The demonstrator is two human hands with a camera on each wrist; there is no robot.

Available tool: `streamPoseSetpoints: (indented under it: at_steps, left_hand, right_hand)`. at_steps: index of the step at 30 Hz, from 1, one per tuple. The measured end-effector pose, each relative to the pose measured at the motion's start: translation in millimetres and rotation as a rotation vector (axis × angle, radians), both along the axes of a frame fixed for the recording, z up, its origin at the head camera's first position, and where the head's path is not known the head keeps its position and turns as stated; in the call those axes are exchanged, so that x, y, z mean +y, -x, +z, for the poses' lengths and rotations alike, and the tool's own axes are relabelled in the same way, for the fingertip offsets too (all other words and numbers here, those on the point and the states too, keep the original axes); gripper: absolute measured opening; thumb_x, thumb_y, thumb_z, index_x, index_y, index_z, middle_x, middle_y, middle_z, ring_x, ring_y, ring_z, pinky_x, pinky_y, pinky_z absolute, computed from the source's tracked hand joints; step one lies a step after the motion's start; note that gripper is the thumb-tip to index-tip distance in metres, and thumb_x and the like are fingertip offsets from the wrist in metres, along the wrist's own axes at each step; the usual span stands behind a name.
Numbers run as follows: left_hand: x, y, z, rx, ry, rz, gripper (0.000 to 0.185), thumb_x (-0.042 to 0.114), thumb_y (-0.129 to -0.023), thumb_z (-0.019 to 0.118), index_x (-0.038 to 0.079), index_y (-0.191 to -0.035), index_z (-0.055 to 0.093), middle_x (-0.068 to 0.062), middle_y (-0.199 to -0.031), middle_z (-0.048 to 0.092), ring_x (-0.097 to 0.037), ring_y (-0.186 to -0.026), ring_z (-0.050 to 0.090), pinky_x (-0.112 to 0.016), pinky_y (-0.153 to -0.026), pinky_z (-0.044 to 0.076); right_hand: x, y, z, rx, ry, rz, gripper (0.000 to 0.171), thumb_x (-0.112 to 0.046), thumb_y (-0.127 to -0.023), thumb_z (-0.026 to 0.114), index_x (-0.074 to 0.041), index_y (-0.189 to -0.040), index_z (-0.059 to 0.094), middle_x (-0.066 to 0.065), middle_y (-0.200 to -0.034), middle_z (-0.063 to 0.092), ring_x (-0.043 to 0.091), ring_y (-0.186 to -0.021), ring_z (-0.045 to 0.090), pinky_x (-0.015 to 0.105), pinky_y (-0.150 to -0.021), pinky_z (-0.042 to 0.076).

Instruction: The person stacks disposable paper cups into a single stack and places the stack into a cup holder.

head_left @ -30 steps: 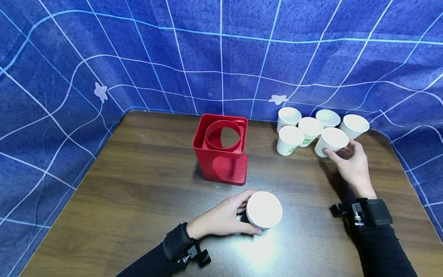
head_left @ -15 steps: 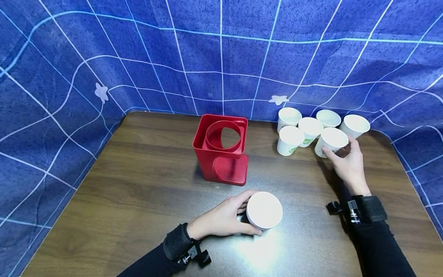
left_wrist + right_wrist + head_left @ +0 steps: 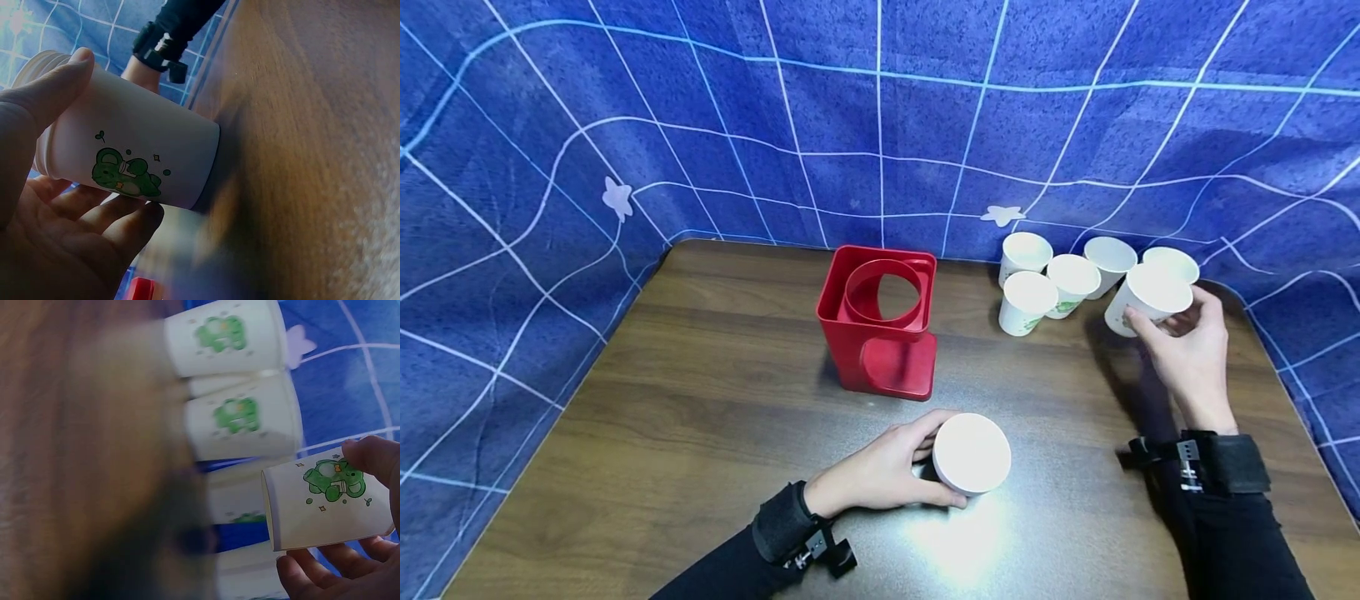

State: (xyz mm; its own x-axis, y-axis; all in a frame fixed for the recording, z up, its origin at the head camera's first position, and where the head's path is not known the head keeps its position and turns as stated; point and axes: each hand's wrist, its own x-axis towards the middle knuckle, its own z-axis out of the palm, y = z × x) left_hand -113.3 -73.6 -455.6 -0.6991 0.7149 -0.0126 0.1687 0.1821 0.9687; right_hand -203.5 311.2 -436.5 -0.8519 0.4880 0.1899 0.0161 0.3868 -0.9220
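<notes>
My left hand (image 3: 887, 471) grips a small stack of nested white paper cups (image 3: 972, 454) near the table's front. Several rims show one behind another in the left wrist view, and a green cartoon bear is printed on the outer cup (image 3: 144, 137). At the back right, my right hand (image 3: 1191, 358) holds a single white paper cup (image 3: 1157, 292) between thumb and fingers. In the right wrist view this cup (image 3: 325, 512) hangs above the table, its base apart from the wood. More white paper cups (image 3: 1028, 304) stand upright just left of and behind it.
A red square holder (image 3: 868, 358) with a round ring (image 3: 883, 267) inside its top stands mid-table, beyond my left hand. Blue gridded cloth (image 3: 880, 117) rises behind and beside the wooden table (image 3: 700, 400).
My right hand has lifted the cup from the front of the group and shifted it slightly right. The left hand and its stack have stayed in place.
</notes>
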Motion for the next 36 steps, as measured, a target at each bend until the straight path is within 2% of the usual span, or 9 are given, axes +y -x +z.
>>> streamPoseSetpoints:
  at_steps: [7,9,15,22,24,30,32,36]
  left_hand:
    - [0,0.6,-0.8,-0.003,0.002,0.004,0.082,0.016,-0.078,0.092,0.03,-0.146,0.047,0.005,-0.142,0.059,-0.005,-0.131,0.058,-0.021,-0.112,0.046]
    - [0,0.8,-1.0,-0.003,0.001,0.005,0.082,0.016,-0.078,0.092,0.031,-0.146,0.047,0.006,-0.142,0.059,-0.005,-0.131,0.058,-0.021,-0.112,0.046]
    - [0,1.0,-1.2,-0.006,0.0,0.004,0.082,0.017,-0.079,0.092,0.031,-0.146,0.046,0.006,-0.142,0.059,-0.005,-0.131,0.058,-0.022,-0.112,0.046]
    - [1,0.9,-0.1,0.0,-0.006,0.002,0.083,0.015,-0.079,0.091,0.029,-0.146,0.046,0.005,-0.143,0.059,-0.006,-0.131,0.058,-0.022,-0.111,0.046]
    - [1,0.8,0.1,0.001,-0.01,0.002,0.083,0.014,-0.078,0.091,0.029,-0.146,0.046,0.005,-0.143,0.059,-0.006,-0.131,0.058,-0.022,-0.111,0.046]
    - [1,0.9,-0.1,0.004,-0.013,0.002,0.083,0.014,-0.078,0.092,0.03,-0.146,0.046,0.006,-0.142,0.06,-0.006,-0.131,0.058,-0.022,-0.112,0.046]
    - [1,1.1,-0.3,0.007,-0.014,0.001,0.082,0.014,-0.078,0.092,0.03,-0.145,0.047,0.006,-0.141,0.06,-0.006,-0.13,0.058,-0.022,-0.112,0.046]
    - [1,1.4,-0.6,0.011,-0.014,0.002,0.081,0.015,-0.079,0.091,0.031,-0.145,0.047,0.006,-0.141,0.06,-0.006,-0.13,0.059,-0.022,-0.112,0.046]
  right_hand:
    - [-10,-11.4,29.6,0.182,0.01,0.05,0.068,0.006,-0.08,0.079,-0.014,-0.138,0.049,-0.012,-0.113,0.062,-0.003,-0.092,0.063,0.004,-0.081,0.052]
    - [-15,-16.2,37.8,0.206,0.015,0.073,0.07,0.008,-0.079,0.08,-0.013,-0.139,0.049,-0.01,-0.116,0.063,-0.002,-0.095,0.065,0.005,-0.082,0.053]
    - [-37,-36.3,61.3,0.236,-0.062,0.173,0.076,0.012,-0.077,0.08,-0.012,-0.142,0.049,-0.008,-0.124,0.063,0.001,-0.102,0.066,0.007,-0.086,0.053]
    - [-60,-58.1,78.7,0.414,0.122,0.523,0.086,0.031,-0.071,0.069,0.001,-0.147,0.044,0.011,-0.139,0.055,0.014,-0.112,0.064,0.014,-0.089,0.057]
    - [-66,-63.1,81.4,0.427,0.105,0.584,0.087,0.032,-0.069,0.069,0.003,-0.147,0.044,0.012,-0.139,0.053,0.014,-0.112,0.063,0.014,-0.089,0.057]
    - [-83,-78.3,89.2,0.4,-0.057,0.691,0.092,0.033,-0.064,0.071,0.008,-0.147,0.041,0.013,-0.139,0.053,0.016,-0.116,0.061,0.013,-0.093,0.054]
    - [-86,-82.5,90.3,0.407,-0.058,0.744,0.092,0.033,-0.063,0.071,0.011,-0.147,0.039,0.015,-0.138,0.053,0.017,-0.118,0.059,0.014,-0.094,0.054]
    - [-93,-92.2,94.3,0.368,-0.141,0.769,0.098,0.032,-0.06,0.076,0.009,-0.147,0.039,0.015,-0.139,0.054,0.016,-0.118,0.059,0.013,-0.093,0.054]
